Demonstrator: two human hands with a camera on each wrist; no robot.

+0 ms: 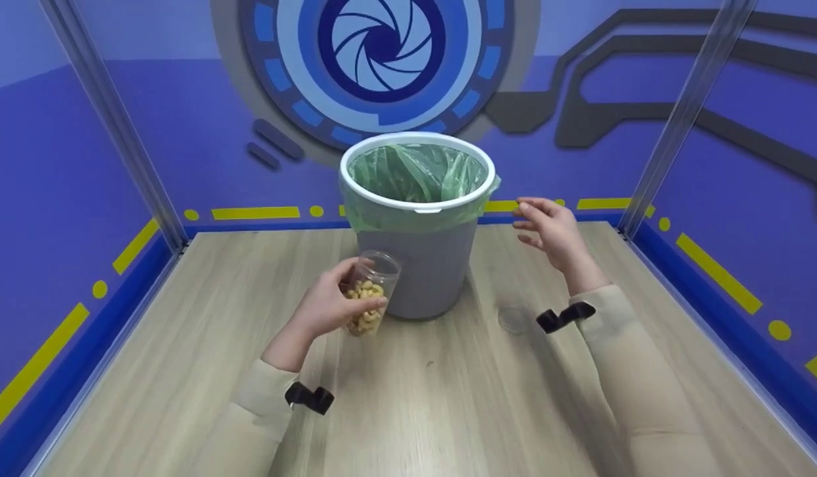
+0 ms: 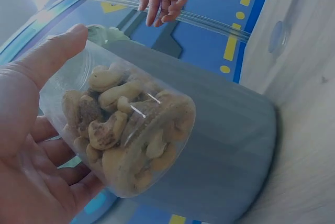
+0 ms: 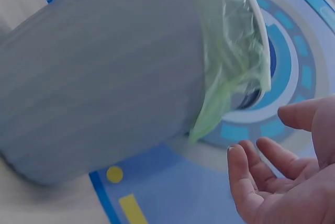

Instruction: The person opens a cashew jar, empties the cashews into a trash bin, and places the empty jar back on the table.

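My left hand (image 1: 328, 301) grips a clear plastic cup (image 1: 385, 265) partly filled with cashews (image 1: 365, 318). In the left wrist view the thumb and fingers curl round opposite sides of the cup (image 2: 68, 69), and the cashews (image 2: 118, 98) show through its wall. The cup's mouth looks uncovered. Just behind it stands a grey trash bin (image 1: 421, 271) with a white rim and a green bag (image 1: 448, 172) folded over the edge. To the right of the bin, my right hand (image 1: 554, 232) hovers in the air, fingers loosely bent and holding nothing.
A clear round lid (image 1: 513, 320) lies flat on the wooden table (image 1: 408, 411), right of the bin and below my right hand. Blue printed panels (image 1: 183, 132) enclose the table at the back and both sides, with metal posts (image 1: 680, 119) at the corners.
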